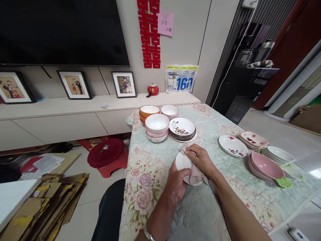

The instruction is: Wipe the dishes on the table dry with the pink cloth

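From where I'm standing, the left hand [177, 182] is gripping the near left edge of a white plate [182, 161], thumb lying over its face. The right hand [200, 157] is pinching a pale pink cloth [196, 173] between thumb and fingers, and the cloth is draping across the plate's right side. The plate is sitting between the two hands, above the flowered tablecloth [145, 197]. Just beyond the hands, a stack of brown-patterned plates [182, 126] is standing, with red-rimmed white bowls [157, 124] to its left. Well to the right of the right hand, flower-decorated plates [233, 146] and pink leaf-shaped dishes [267, 165] are resting on the tablecloth.
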A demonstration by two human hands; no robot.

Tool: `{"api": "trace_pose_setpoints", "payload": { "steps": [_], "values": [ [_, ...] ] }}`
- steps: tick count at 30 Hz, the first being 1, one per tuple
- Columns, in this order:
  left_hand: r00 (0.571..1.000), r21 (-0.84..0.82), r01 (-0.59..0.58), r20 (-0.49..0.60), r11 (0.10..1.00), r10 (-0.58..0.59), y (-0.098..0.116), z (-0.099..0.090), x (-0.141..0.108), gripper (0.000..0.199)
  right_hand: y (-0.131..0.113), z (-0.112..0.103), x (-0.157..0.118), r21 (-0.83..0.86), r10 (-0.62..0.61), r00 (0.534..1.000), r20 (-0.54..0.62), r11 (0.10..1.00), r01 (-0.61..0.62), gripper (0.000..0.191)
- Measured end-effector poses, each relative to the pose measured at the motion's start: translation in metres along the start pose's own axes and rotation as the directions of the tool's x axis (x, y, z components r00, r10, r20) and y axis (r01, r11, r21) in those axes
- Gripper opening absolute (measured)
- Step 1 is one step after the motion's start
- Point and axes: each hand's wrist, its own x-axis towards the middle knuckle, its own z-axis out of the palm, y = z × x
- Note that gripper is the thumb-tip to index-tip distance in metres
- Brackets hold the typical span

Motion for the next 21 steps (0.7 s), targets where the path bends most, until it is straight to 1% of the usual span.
{"api": "trace_pose_setpoints", "payload": {
  "steps": [2,3,4,5,7,9,11,12,13,14,16,18,19,20,21],
  "values": [
    [1.000,0.013,0.014,-0.025,1.000,-0.014,0.000,0.000,0.000,0.069,0.006,0.000,0.000,-0.029,0.100,0.994,-0.050,0.994,-0.102,0.017],
    [0.999,0.014,0.019,-0.032,1.000,-0.018,0.000,0.000,0.000,0.068,0.006,0.001,0.000,-0.041,0.111,0.992,-0.059,0.993,-0.114,0.017],
    [0.999,0.015,0.023,-0.034,1.000,-0.022,0.000,0.000,-0.001,0.067,0.004,0.001,-0.001,-0.053,0.094,0.994,-0.057,0.994,-0.097,0.016],
    [0.999,0.017,0.023,-0.029,1.000,-0.023,0.000,0.000,-0.001,0.067,0.000,0.002,-0.001,-0.062,0.052,0.998,-0.041,0.997,-0.054,0.014],
    [1.000,0.009,0.000,0.000,1.000,0.000,0.000,0.001,0.000,0.064,-0.013,0.004,-0.004,-0.054,-0.089,0.995,0.040,0.994,0.091,0.012],
    [0.998,-0.003,-0.038,0.051,0.999,0.038,-0.001,0.001,0.000,0.060,-0.026,0.005,-0.005,-0.002,-0.239,0.958,0.156,0.970,0.242,0.014],
    [0.994,-0.012,-0.061,0.086,0.998,0.062,-0.002,0.001,0.001,0.059,-0.032,0.005,-0.006,0.051,-0.314,0.920,0.233,0.949,0.311,0.017],
    [0.994,-0.011,-0.057,0.090,0.998,0.057,-0.002,0.000,0.001,0.060,-0.032,0.005,-0.005,0.061,-0.316,0.918,0.240,0.949,0.310,0.018],
    [0.996,-0.002,-0.040,0.085,0.999,0.040,-0.002,0.000,0.002,0.061,-0.029,0.004,-0.004,0.056,-0.291,0.930,0.223,0.957,0.286,0.018],
    [0.997,0.010,-0.015,0.071,1.000,0.015,-0.002,-0.001,0.002,0.062,-0.024,0.003,-0.003,0.035,-0.241,0.952,0.187,0.970,0.239,0.018],
    [0.998,0.037,0.040,0.041,0.999,-0.042,-0.002,-0.002,0.002,0.064,-0.010,0.001,0.000,-0.044,-0.087,0.993,0.079,0.995,0.091,0.017],
    [0.997,0.053,0.075,0.027,0.996,-0.077,-0.002,-0.004,0.002,0.066,0.001,-0.002,0.001,-0.125,0.075,0.997,-0.015,0.989,-0.076,0.019],
    [0.997,0.051,0.078,0.025,0.996,-0.080,-0.002,-0.005,0.002,0.067,0.004,-0.002,0.001,-0.151,0.126,0.991,-0.047,0.980,-0.132,0.019],
    [0.997,0.048,0.078,0.026,0.996,-0.079,-0.001,-0.005,0.002,0.067,0.004,-0.003,0.001,-0.165,0.143,0.987,-0.067,0.974,-0.153,0.019],
    [0.997,0.049,0.075,0.028,0.996,-0.077,-0.001,-0.005,0.002,0.065,0.001,-0.003,0.000,-0.166,0.122,0.990,-0.065,0.977,-0.131,0.019]
  ]
}}
